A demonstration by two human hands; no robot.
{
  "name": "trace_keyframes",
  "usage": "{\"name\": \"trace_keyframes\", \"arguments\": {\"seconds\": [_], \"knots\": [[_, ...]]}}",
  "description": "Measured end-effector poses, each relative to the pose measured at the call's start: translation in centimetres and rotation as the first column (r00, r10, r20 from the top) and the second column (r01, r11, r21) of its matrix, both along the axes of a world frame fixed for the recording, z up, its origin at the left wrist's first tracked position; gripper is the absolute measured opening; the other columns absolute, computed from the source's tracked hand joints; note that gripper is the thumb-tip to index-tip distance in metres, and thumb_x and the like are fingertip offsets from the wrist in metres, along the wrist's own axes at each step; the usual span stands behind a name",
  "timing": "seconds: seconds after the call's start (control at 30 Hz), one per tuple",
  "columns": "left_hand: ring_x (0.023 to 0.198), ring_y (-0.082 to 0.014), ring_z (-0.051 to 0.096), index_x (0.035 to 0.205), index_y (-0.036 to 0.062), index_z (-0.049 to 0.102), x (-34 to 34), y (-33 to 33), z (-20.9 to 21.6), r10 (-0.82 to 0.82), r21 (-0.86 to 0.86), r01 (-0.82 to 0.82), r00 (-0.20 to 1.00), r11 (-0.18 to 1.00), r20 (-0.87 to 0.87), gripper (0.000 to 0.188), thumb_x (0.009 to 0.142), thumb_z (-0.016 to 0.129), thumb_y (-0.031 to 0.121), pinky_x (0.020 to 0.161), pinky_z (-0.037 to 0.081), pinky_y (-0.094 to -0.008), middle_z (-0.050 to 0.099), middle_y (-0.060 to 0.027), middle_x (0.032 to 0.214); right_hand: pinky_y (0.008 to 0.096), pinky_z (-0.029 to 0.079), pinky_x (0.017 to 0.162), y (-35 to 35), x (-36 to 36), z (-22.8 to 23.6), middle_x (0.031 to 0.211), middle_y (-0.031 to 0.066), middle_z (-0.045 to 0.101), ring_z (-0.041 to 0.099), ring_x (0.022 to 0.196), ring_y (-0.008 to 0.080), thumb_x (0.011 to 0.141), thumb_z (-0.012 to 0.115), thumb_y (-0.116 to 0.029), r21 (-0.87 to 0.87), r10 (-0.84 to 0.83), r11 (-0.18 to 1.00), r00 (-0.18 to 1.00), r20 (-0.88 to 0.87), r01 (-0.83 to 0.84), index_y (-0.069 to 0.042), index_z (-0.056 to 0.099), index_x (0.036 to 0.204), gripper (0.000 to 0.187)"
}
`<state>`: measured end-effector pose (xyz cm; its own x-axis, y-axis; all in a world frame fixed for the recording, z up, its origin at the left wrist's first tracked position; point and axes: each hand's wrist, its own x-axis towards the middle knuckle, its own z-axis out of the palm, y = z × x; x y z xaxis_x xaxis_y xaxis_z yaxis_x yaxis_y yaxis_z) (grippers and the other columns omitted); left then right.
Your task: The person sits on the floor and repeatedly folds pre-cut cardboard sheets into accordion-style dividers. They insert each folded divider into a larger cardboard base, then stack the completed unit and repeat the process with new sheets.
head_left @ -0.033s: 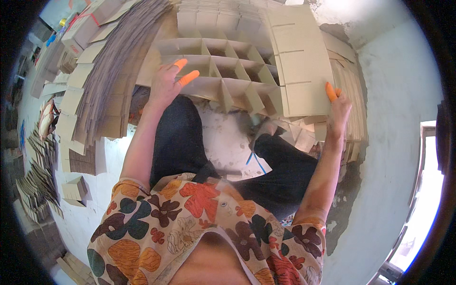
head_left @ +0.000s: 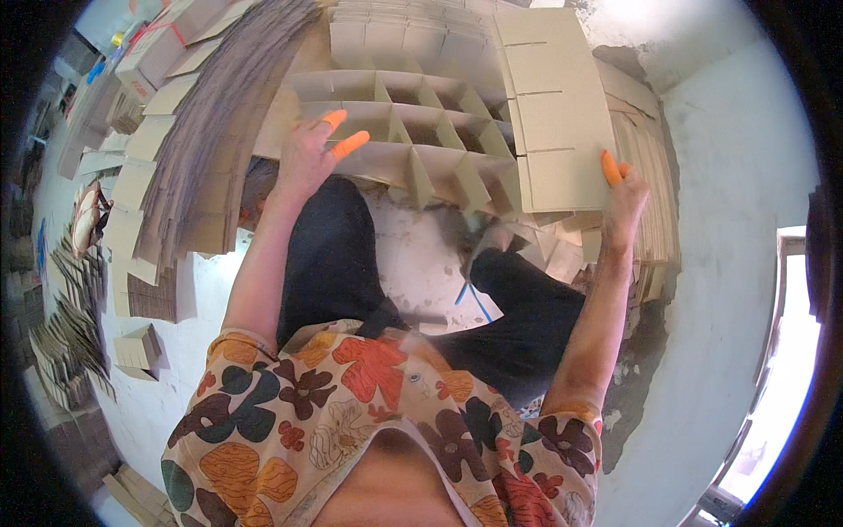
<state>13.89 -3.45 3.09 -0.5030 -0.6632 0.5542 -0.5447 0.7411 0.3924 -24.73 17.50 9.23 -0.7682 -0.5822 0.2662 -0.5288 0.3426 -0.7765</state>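
In front of me is a cardboard divider grid point(head_left: 417, 132) of interlocked strips, forming several square cells. At its left end my left hand point(head_left: 307, 160) is open, the two orange-covered fingers apart and nothing visible between them. Whether it touches the grid I cannot tell. On the right, my right hand point(head_left: 625, 195), also with orange finger covers, grips the lower right edge of a flat slotted cardboard sheet point(head_left: 562, 114). The sheet hangs over the grid's right end and hides part of it. Its slots run in from the left edge.
A long stack of cardboard strips point(head_left: 206, 132) lines the left side, and another stack point(head_left: 648, 176) stands at the right by the wall point(head_left: 729, 176). More slotted strips point(head_left: 404, 39) lie behind the grid. My bent legs point(head_left: 329, 263) are below it. A small folded cardboard piece point(head_left: 136, 351) lies on the floor.
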Motion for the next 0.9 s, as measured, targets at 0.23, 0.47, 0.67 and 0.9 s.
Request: {"name": "trace_keyframes", "arguments": {"seconds": [0.23,0.47,0.67,0.9], "knots": [[0.081,-0.0306,0.064,0.096,-0.0002,0.066,1.2,-0.5,-0.5,-0.001,-0.120,-0.009,0.997,0.993,-0.078,0.036,0.070,0.078,0.023,0.072,0.050,-0.0381,0.067,-0.0145,0.090,0.0304,0.045,0.065,-1.0,-1.7,-3.2,0.075,0.0013,0.064,0.052,0.068,0.0130,0.080,0.071,-0.022,-0.032,-0.007,0.999,0.983,0.182,0.013,0.004,0.069,0.095,0.031],[0.085,-0.0308,0.064,0.101,-0.0003,0.064,2.4,-0.7,-0.4,0.033,-0.053,-0.034,0.999,0.998,-0.021,0.043,0.070,0.079,0.025,0.076,0.050,-0.0377,0.067,-0.0148,0.092,0.0316,0.048,0.064,-0.4,2.6,5.1,0.082,0.0051,0.067,0.055,0.070,0.0112,0.084,0.069,-0.019,-0.236,-0.148,0.963,0.987,-0.066,0.128,0.002,0.066,0.103,0.028],[0.084,-0.0302,0.063,0.095,0.0009,0.065,2.6,-1.4,-3.0,-0.046,0.201,0.053,0.998,0.978,-0.036,0.031,0.072,0.076,0.018,0.074,0.050,-0.0366,0.066,-0.0156,0.088,0.0301,0.051,0.070,-5.9,11.4,4.4,0.099,0.0125,0.068,0.062,0.075,0.0152,0.073,0.076,-0.005,-0.072,0.317,0.909,0.794,-0.518,-0.410,0.000,0.056,0.121,0.052],[0.076,-0.0295,0.063,0.086,0.0006,0.066,2.1,-2.0,-4.2,-0.106,0.233,0.127,0.989,0.964,-0.101,0.016,0.072,0.072,0.005,0.068,0.049,-0.0364,0.065,-0.0148,0.081,0.0352,0.050,0.061,-11.0,19.8,1.1,0.087,0.0230,0.064,0.065,0.071,0.0301,0.076,0.069,-0.002,-0.120,0.559,0.787,0.783,-0.273,-0.605,0.001,0.058,0.115,0.040]]}}
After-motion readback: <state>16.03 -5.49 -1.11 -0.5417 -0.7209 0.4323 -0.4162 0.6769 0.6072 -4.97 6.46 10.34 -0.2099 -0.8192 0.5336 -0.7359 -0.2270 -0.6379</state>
